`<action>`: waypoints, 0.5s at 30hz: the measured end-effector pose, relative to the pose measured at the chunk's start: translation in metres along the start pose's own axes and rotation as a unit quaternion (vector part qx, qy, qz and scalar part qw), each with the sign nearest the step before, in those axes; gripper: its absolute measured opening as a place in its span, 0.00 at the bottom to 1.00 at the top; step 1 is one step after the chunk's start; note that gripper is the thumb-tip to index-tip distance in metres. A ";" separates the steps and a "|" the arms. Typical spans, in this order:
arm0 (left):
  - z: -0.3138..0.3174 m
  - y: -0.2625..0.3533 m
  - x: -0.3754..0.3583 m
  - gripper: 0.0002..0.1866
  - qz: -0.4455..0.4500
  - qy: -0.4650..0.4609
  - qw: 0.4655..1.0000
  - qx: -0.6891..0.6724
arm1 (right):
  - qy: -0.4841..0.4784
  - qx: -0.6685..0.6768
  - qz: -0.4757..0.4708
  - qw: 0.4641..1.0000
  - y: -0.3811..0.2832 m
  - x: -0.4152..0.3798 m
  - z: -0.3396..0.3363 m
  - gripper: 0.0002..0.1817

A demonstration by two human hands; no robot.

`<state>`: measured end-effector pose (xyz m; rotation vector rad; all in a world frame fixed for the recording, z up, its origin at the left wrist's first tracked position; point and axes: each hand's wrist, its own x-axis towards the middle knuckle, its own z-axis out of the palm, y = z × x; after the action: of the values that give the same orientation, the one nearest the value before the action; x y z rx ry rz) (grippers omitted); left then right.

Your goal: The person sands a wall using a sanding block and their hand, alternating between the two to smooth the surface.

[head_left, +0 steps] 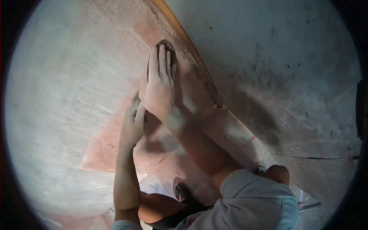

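My right hand (161, 80) lies flat with fingers stretched out, pressing a dark pad (166, 43) against a pale, dusty surface (76, 88) with pinkish patches. Only the pad's dark edges show around the fingers. Just below and to the left, my left hand (135, 122) is closed, its fingers curled and its thumb pointing up close to the right wrist. What it holds, if anything, is hidden. Both hands are coated in pale dust.
A yellowish-brown edge strip (184, 34) with cracked material runs diagonally right of the hands. Beyond it lies a grey, stained surface (283, 69). A dark cable (322, 158) crosses at the right. My shoe (181, 191) and legs show below.
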<state>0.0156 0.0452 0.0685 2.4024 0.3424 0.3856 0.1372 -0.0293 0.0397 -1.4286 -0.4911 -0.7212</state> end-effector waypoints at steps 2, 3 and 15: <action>-0.006 -0.011 -0.011 0.21 -0.011 0.012 1.000 0.006 | -0.001 -0.006 0.017 1.000 -0.012 -0.010 0.007 0.40; -0.009 -0.017 -0.026 0.21 -0.029 0.026 0.999 0.010 | -0.008 0.013 0.018 1.000 -0.016 -0.020 0.015 0.40; 0.000 -0.006 -0.014 0.18 0.041 0.041 0.996 0.070 | 0.032 0.048 -0.020 0.998 -0.010 -0.012 0.012 0.40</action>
<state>0.0016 0.0451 0.0618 2.5488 0.3180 0.5122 0.1232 -0.0156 0.0393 -1.3046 -0.4986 -0.7633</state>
